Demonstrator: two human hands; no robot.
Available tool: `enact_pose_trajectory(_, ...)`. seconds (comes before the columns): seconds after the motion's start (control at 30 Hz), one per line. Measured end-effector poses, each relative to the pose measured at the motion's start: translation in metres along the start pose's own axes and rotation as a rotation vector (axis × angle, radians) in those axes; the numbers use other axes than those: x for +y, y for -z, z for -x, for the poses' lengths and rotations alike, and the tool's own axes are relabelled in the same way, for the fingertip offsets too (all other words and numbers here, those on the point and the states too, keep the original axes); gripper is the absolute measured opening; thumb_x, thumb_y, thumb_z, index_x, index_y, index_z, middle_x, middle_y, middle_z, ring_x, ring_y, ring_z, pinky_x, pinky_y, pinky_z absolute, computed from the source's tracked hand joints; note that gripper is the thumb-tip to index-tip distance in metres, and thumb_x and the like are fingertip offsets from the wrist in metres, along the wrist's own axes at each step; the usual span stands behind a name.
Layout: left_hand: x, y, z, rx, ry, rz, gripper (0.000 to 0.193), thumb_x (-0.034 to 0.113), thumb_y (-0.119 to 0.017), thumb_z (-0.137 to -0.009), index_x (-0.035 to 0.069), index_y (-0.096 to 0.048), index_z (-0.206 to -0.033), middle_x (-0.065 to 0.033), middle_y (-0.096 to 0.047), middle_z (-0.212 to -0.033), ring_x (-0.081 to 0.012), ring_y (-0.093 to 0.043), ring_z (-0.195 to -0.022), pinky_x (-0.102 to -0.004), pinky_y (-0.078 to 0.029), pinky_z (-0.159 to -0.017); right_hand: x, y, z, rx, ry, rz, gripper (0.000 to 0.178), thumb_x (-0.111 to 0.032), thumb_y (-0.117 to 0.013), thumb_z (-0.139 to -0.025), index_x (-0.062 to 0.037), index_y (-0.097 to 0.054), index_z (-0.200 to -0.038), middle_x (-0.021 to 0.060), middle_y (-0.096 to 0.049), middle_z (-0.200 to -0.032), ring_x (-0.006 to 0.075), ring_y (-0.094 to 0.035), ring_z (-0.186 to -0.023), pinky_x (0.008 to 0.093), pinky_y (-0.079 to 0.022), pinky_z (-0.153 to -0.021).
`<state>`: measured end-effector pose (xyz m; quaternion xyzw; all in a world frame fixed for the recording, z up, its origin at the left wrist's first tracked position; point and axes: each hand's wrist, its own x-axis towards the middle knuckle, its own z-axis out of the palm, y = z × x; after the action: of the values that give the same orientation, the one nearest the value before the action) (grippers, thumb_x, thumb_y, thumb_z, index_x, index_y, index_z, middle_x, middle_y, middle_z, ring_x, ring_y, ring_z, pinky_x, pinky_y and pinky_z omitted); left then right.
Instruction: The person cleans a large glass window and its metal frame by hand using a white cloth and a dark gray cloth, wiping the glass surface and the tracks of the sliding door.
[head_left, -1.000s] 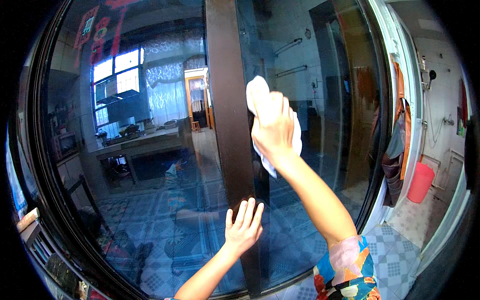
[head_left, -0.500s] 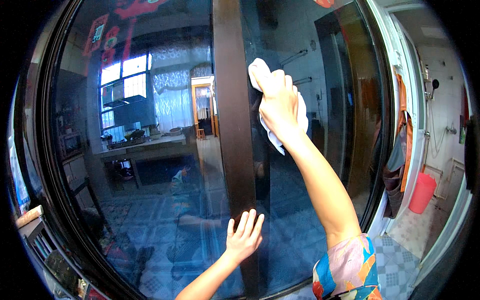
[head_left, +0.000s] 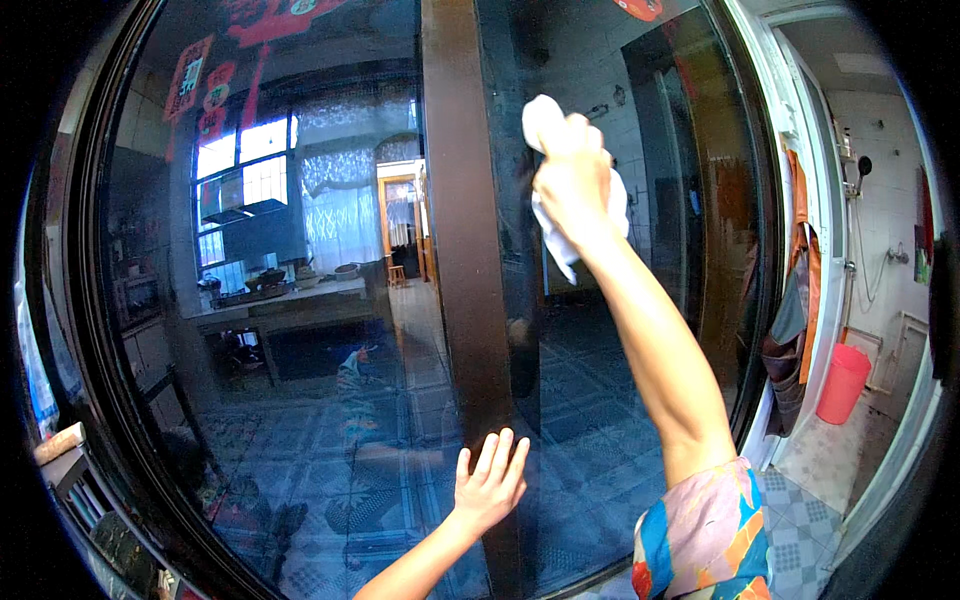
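A bunched white cloth (head_left: 543, 122) is pressed against the right glass panel (head_left: 610, 360) of a dark-framed door. My right hand (head_left: 577, 185) is closed round it, arm stretched up and forward, and a loose corner of the cloth hangs below the wrist. Lower down, my left hand (head_left: 491, 482) lies with its fingers spread on the brown upright frame bar (head_left: 468, 250) between the two panes. It holds nothing. The left glass panel (head_left: 300, 420) mirrors a room with a window and a counter.
Red decorations (head_left: 215, 90) show at the upper left of the glass. On the right, an orange garment (head_left: 805, 240) hangs beside a doorway; a pink bin (head_left: 843, 384) stands inside on the floor. At the lower left is a rack (head_left: 85, 490) with a rolled item on top.
My right hand has slid the cloth slightly up and to the right over the glass. The left hand stays on the frame bar, almost unmoved.
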<state>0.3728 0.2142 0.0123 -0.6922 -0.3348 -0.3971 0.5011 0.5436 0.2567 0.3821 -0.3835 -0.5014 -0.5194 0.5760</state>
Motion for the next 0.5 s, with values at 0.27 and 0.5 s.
enact_pose_trajectory(0.27,0.0,0.0,0.0,-0.004,0.004,-0.008,0.054,0.031,-0.058,-0.079,0.021,-0.059,-0.132,-0.014,-0.044,-0.146,-0.0283,-0.033,-0.14,-0.054,-0.012,-0.116,-0.008,0.007,-0.004,0.0,0.015,-0.095,0.042,-0.006,-0.055,-0.081,-0.0219,-0.065,-0.119,0.0131,-0.054,-0.103,0.033,-0.053,-0.098,0.0455,-0.045,-0.082)
enact_pose_trajectory(0.5,0.005,0.002,-0.006,-0.004,-0.007,0.004,0.054,0.032,-0.058,-0.08,0.021,-0.059,-0.132,-0.0139,-0.043,-0.147,-0.0288,-0.032,-0.14,-0.0543,-0.011,-0.116,-0.001,0.015,-0.026,0.009,-0.027,-0.069,0.043,-0.005,-0.054,-0.082,-0.0224,-0.064,-0.119,0.0146,-0.055,-0.103,0.0346,-0.053,-0.099,0.0453,-0.045,-0.084)
